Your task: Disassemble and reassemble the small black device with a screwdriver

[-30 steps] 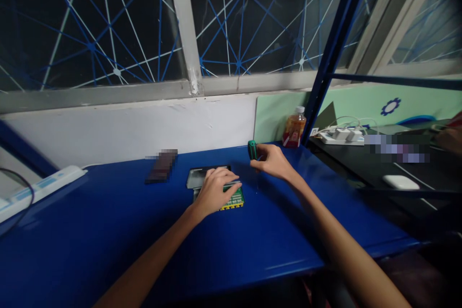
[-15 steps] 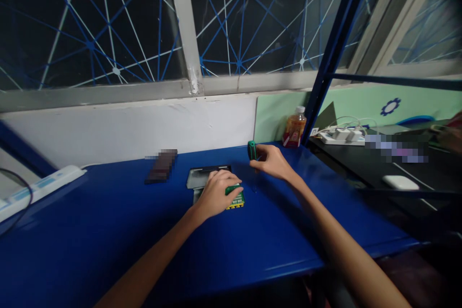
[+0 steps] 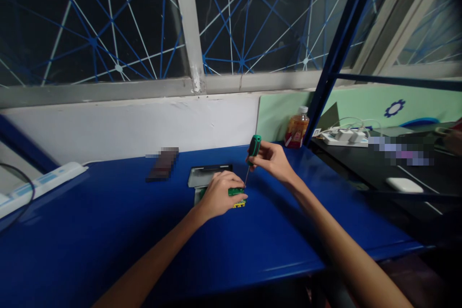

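Note:
My right hand grips a screwdriver by its green and black handle. The thin shaft slants down, its tip at or close to the far right corner of a green circuit board with yellow parts along its near edge. My left hand lies over the board and holds it, fingers on the far side and thumb on the near side, hiding much of it. Just behind and under that hand is an open flat case with a grey inside; its near part is mostly covered.
A dark flat object lies on the blue table at the back left, a white power strip at the left edge. A drink bottle stands back right by a blue post. Chargers and a white case are on the dark neighbouring desk.
My right hand has tipped the screwdriver more upright, so its shaft now shows, pointing down at the board. My left hand has stayed on the board, its thumb shifted slightly. The view moved slightly.

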Demonstrator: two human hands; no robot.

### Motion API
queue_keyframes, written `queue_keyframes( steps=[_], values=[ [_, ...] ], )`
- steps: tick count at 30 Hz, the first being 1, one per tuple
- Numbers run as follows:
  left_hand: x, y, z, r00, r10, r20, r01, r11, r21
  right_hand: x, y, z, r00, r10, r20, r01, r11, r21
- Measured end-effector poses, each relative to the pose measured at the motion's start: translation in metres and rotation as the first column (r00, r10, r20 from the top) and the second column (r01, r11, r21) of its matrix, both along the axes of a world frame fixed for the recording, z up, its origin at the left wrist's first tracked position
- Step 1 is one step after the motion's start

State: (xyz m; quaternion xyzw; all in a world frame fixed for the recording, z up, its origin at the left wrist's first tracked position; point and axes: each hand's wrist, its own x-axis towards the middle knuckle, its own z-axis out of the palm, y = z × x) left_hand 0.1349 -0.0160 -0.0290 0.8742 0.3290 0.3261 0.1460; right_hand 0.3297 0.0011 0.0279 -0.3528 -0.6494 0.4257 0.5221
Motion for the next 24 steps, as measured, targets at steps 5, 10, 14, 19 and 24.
queue_keyframes(
  steps=[5,10,14,19,24],
  values=[
    [-0.008,0.000,0.014,0.999,-0.026,-0.021,0.026,0.999,-0.026,-0.003,-0.004,0.003,1.000,0.003,-0.027,-0.003,1.000,0.001],
    [-0.037,0.004,0.048,1.000,-0.029,0.006,0.029,0.987,-0.160,-0.017,-0.007,0.007,0.999,0.031,0.012,-0.032,0.999,0.028],
    [-0.064,0.007,0.068,0.998,-0.056,0.017,0.058,0.970,-0.237,-0.042,-0.003,0.011,0.991,0.124,0.059,-0.128,0.990,0.057],
    [-0.080,0.007,0.058,0.999,-0.007,0.048,0.017,0.975,-0.220,-0.074,0.003,0.013,0.981,0.159,0.113,-0.171,0.979,0.107],
    [-0.079,0.009,0.036,0.996,0.056,0.070,-0.042,0.980,-0.194,-0.090,0.001,0.006,0.980,0.074,0.185,-0.107,0.979,0.173]
  ],
)
